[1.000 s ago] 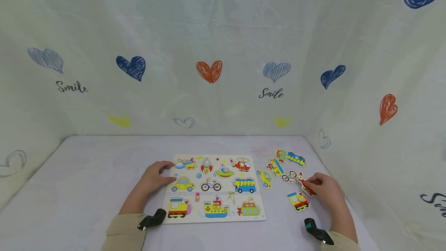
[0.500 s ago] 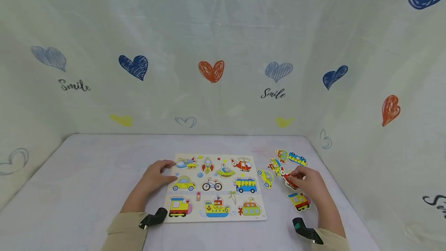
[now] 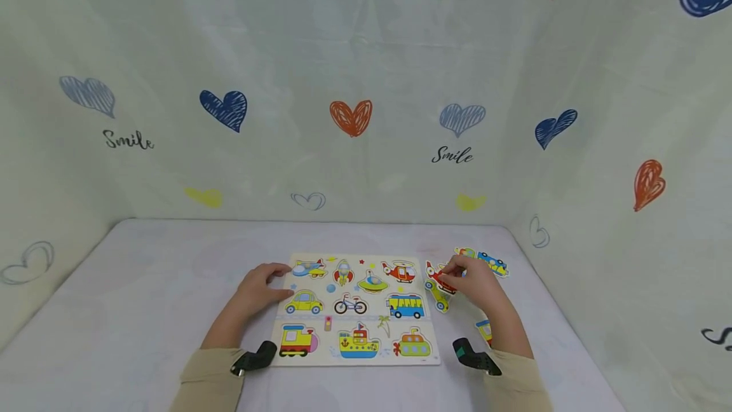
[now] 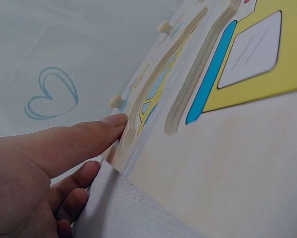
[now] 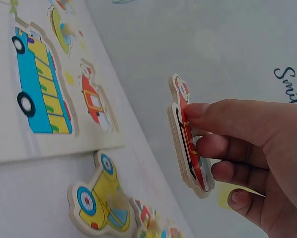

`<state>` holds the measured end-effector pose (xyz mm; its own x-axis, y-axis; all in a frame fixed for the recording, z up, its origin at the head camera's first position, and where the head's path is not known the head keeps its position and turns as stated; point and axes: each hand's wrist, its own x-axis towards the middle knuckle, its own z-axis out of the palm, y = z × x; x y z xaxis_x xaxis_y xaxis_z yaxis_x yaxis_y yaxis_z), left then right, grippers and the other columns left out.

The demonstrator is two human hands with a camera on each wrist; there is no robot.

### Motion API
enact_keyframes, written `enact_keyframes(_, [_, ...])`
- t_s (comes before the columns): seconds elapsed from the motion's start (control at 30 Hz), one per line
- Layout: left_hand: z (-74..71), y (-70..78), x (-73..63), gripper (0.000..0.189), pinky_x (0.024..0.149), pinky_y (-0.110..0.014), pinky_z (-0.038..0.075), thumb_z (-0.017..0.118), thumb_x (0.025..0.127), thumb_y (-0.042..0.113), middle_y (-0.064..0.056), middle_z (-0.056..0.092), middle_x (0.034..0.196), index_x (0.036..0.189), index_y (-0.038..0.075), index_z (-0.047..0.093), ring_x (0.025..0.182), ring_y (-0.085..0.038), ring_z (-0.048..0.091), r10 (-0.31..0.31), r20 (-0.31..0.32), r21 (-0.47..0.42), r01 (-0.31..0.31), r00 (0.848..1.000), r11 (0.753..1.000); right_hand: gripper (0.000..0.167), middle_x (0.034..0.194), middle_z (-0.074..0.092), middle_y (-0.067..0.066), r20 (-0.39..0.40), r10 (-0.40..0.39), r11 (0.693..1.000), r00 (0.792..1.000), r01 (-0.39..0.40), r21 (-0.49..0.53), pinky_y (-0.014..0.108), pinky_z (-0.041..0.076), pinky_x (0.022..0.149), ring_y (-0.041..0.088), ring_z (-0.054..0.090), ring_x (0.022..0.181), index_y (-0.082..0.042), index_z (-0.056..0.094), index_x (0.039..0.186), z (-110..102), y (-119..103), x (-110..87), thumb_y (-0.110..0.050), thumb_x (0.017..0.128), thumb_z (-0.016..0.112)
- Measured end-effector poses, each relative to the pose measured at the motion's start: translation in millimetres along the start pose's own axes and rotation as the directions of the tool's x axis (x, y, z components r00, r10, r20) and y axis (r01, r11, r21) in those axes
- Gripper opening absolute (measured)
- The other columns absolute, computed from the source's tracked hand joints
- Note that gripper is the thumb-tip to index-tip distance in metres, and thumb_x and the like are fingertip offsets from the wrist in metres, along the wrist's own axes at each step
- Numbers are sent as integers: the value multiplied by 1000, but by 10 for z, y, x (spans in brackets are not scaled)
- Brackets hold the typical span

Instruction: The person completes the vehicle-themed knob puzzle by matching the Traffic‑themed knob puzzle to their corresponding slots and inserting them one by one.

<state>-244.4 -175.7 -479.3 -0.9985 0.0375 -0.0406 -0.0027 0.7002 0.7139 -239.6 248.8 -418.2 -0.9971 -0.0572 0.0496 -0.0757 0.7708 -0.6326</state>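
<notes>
Right hand [image 5: 275, 158] pinches helicopter [image 5: 184, 148]; car [image 5: 102, 196] beside board [image 5: 7, 144]

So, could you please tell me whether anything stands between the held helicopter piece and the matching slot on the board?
Nothing visible does: the right hand holds the helicopter piece just beside the board, with open space toward its helicopter slot. The yellow car piece lies lower, on the table.

Creased pale backdrop [image 3: 297, 37], doodle hearts [image 3: 224, 110] everywhere tbh, orange-red heart [image 3: 351, 118] upper middle, "Smile" lettering [image 3: 128, 140] on the left, whitish worktop [image 3: 189, 259] below.
</notes>
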Motion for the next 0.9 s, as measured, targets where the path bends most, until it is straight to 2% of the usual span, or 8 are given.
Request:
enact_keyframes(0.27, [16, -7, 12, 53, 97, -55, 43, 81, 79, 15, -17, 57, 121, 125, 2, 61, 114, -38, 50, -6, -3, 3, 6, 1000, 1000, 10, 75, 58, -3, 80, -68, 997, 994, 71, -27, 30, 46, 63, 17, 52, 72, -15, 68, 80, 271, -205, 221, -15, 84, 77])
enact_keyframes(0.57, [19, -6, 1, 50, 96, -54, 43, 80, 78, 13, -15, 58, 119, 124, 3, 62, 112, -36, 50, -5, -5, 5, 5, 1000, 1000, 12, 73, 60, -8, 96, -129, 982, 987, 140, -128, 30, 47, 63, 12, 53, 68, -18, 68, 77, 473, -240, 393, -17, 83, 78])
enact_keyframes(0.9, [1, -6, -2, 50, 95, -54, 44, 80, 78, 13, -16, 58, 118, 124, 3, 63, 110, -36, 50, 7, -7, 2, -7, 1000, 1000, 11, 74, 60, -7, 94, -106, 974, 990, 123, -188, 31, 47, 66, 13, 53, 70, -16, 68, 79, 604, -272, 533, -20, 84, 78])
